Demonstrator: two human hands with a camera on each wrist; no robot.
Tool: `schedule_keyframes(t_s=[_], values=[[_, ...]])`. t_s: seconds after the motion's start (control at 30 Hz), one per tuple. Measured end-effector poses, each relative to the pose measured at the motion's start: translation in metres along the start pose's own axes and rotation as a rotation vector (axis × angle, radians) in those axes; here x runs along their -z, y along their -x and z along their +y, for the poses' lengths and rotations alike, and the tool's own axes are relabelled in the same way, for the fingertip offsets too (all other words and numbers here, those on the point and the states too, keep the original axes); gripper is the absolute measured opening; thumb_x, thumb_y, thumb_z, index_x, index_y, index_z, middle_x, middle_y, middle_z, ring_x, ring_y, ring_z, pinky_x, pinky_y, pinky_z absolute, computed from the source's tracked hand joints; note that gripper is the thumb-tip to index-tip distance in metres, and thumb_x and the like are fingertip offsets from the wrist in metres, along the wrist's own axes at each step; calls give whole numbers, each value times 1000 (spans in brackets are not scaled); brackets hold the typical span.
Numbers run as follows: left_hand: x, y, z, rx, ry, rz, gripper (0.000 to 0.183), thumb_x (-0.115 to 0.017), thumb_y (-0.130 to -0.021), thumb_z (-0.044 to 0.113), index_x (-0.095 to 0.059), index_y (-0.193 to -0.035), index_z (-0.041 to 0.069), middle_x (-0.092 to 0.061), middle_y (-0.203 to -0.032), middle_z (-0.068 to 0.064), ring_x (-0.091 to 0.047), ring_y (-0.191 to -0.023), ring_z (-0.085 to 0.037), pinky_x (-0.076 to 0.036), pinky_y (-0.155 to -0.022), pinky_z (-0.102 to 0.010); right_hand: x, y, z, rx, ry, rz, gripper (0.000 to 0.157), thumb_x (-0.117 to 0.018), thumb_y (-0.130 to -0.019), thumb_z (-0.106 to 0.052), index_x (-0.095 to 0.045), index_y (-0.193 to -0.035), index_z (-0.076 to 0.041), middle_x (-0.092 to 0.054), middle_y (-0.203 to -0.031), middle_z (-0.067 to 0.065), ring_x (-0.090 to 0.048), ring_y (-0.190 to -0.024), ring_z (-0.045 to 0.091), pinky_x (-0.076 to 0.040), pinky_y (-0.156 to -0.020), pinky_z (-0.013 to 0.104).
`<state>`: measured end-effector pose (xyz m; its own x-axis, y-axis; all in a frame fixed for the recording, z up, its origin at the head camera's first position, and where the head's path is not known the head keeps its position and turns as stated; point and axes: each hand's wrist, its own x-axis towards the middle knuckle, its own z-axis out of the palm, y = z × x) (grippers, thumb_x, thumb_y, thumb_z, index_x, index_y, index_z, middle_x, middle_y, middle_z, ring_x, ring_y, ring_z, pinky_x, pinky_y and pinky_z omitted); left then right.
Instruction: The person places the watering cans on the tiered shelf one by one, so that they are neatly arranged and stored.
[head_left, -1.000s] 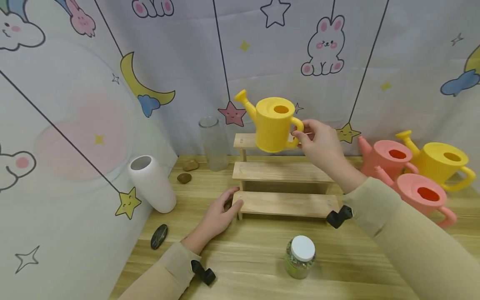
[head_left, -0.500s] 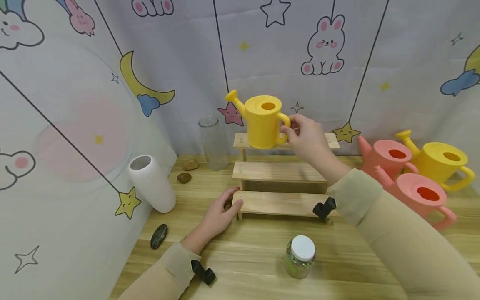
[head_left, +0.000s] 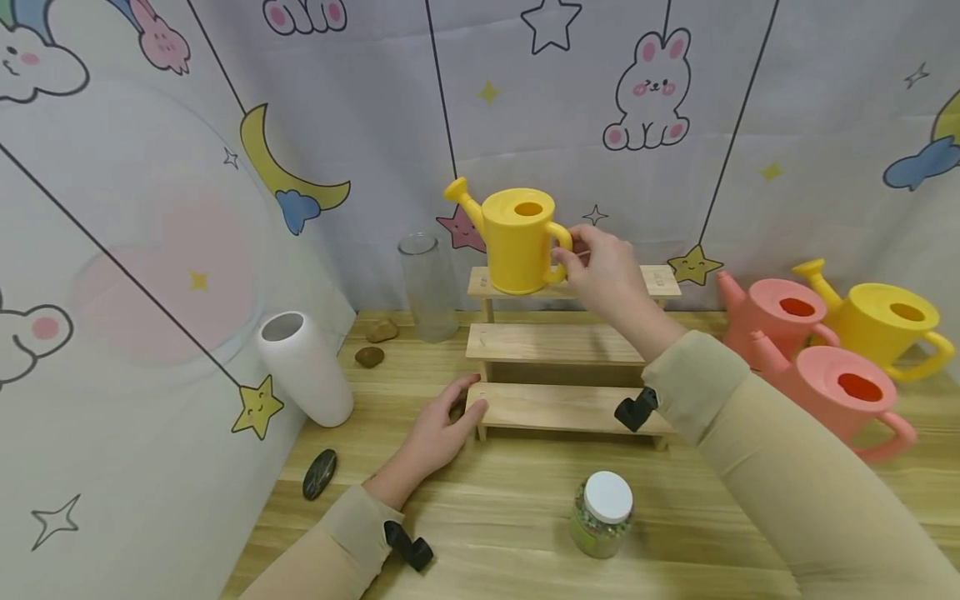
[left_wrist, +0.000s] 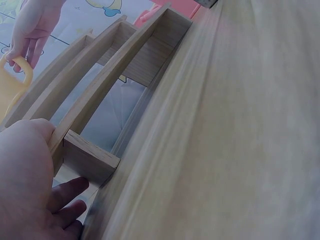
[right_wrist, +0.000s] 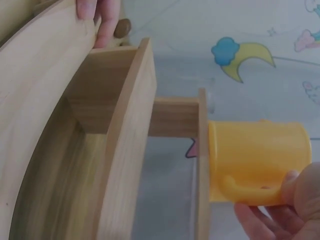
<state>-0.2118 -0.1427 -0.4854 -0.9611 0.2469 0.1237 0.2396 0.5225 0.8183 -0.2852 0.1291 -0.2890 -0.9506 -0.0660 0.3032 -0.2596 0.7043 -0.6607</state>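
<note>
My right hand [head_left: 606, 271] pinches the handle of a yellow watering can [head_left: 517, 246] between thumb and fingers. The can is upright at the left part of the top tier of a three-tier wooden stand [head_left: 570, 343], its spout to the left. In the right wrist view the can's base [right_wrist: 212, 162] appears to meet the top board. My left hand [head_left: 438, 429] holds the left end of the lowest tier. The left wrist view has its thumb [left_wrist: 42, 127] over the board's end and its fingers [left_wrist: 70, 192] curled beside the short leg.
Two pink watering cans [head_left: 847, 387] and another yellow watering can [head_left: 892, 321] stand at the right. A white-lidded jar [head_left: 603, 517] stands in front of the stand. Left are a clear glass vase [head_left: 429, 292], a white vase [head_left: 307, 371], a black stone [head_left: 320, 473] and brown stones [head_left: 369, 357].
My right hand has carried the yellow watering can leftward and, over the last half second, slightly further left to the top tier. My left hand has stayed at the stand's lowest tier.
</note>
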Motion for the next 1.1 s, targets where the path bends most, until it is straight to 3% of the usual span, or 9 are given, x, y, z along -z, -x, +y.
schedule_keyframes(t_s=[0.43,0.7,0.9,1.1], values=[[-1,0,0,-7,-14,4,57,-55,-101,57,-47,-152,33,-54,-154,-1,-53,-141,-23,-46,-116,-46,1,1,2,2,-4,-5,33,-62,-103,-31,-61,-131,-11,-68,-117,7,-66,-105,25,-60,-92,42],[-1,0,1,-3,-12,5,57,-55,-100,59,-47,-151,35,-55,-153,-1,-54,-141,-22,-46,-116,-46,9,8,6,-15,-12,-20,47,-63,-101,-42,-54,-139,-15,-67,-130,5,-67,-116,25,-58,-97,46],[-1,0,0,-7,-4,8,58,-55,-100,60,-47,-152,34,-55,-153,-2,-53,-141,-23,-45,-116,-47,19,22,18,-19,-28,5,62,-60,-98,-56,-49,-145,-17,-67,-134,5,-67,-120,28,-58,-96,49],[-1,-1,0,0,-2,3,59,-55,-100,60,-47,-152,34,-55,-153,-1,-53,-142,-21,-45,-117,-45,32,50,43,-10,-38,48,63,-55,-98,-62,-52,-141,-16,-68,-130,7,-68,-119,31,-57,-96,53]])
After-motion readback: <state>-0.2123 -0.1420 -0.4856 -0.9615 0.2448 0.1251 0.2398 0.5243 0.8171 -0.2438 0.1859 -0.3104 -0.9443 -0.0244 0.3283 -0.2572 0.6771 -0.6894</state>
